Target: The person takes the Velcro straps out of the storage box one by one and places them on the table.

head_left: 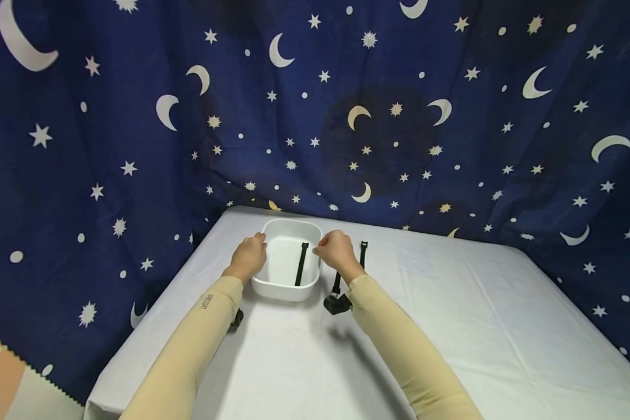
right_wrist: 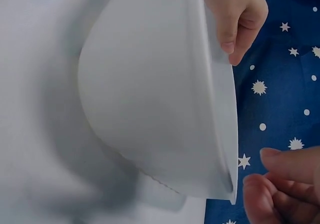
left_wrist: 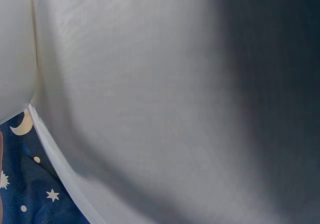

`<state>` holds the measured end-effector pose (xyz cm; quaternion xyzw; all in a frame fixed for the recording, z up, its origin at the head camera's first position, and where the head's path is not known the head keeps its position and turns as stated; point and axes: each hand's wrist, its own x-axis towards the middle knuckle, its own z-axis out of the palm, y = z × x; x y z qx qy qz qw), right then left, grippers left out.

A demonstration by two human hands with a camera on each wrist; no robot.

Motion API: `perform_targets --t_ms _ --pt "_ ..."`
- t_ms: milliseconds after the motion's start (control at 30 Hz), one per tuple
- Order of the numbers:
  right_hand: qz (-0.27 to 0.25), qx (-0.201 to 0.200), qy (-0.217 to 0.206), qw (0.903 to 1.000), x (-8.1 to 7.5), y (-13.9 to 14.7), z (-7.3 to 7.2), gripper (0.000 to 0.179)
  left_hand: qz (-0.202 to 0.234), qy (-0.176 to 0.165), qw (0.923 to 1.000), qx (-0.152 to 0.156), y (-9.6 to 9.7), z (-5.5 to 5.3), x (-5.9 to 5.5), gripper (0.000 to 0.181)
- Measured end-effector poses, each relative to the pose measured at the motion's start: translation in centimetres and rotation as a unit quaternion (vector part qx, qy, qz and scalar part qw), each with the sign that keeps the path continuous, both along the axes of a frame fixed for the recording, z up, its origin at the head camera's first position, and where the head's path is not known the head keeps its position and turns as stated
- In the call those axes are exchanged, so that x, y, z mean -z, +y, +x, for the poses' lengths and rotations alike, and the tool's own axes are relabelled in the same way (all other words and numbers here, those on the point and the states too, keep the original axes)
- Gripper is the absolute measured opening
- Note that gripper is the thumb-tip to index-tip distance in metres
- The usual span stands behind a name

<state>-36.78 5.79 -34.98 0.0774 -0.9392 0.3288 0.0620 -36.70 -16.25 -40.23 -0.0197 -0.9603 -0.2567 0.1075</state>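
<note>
A white basin [head_left: 279, 289] with rounded corners stands on the table; in the right wrist view its outer wall [right_wrist: 145, 88] fills the middle. My left hand [head_left: 248, 256] grips the basin's left rim, its thumb and fingers around the edge. Inside the basin lies a narrow black strap [head_left: 301, 265] with a buckle-like end. Just by the right rim is my right hand [head_left: 338, 252], its fingers loosely bent. In the right wrist view, the right hand [right_wrist: 287, 189] is apart from the rim, and nothing shows between thumb and forefinger. The left wrist view shows no hand clearly.
More black straps [head_left: 364, 252] lie to the right of the basin, partly behind the right hand. Black pieces show beside each forearm, one by the right sleeve [head_left: 338, 304]. A white cloth [head_left: 451, 303] covers the table, and a blue star-patterned curtain [head_left: 315, 116] hangs behind.
</note>
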Motion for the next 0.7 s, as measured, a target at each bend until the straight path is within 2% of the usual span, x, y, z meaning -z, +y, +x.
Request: perform_targets --t_ms 267,467,700 --pt "0.040 -0.012 -0.009 0.9991 -0.8 -1.3 -0.1 0.021 -0.006 0.009 0.9999 0.000 0.1 0.3 -0.3 0.041" --pt "0.096 -0.012 -0.011 0.9953 -0.9 -2.9 -0.5 0.030 -0.009 0.001 1.0000 0.002 -0.1 -0.1 -0.1 0.042" --pt "0.138 -0.023 -0.017 0.9900 -0.5 -4.4 -0.7 0.016 -0.007 -0.007 1.0000 0.002 -0.2 -0.3 0.0 0.043"
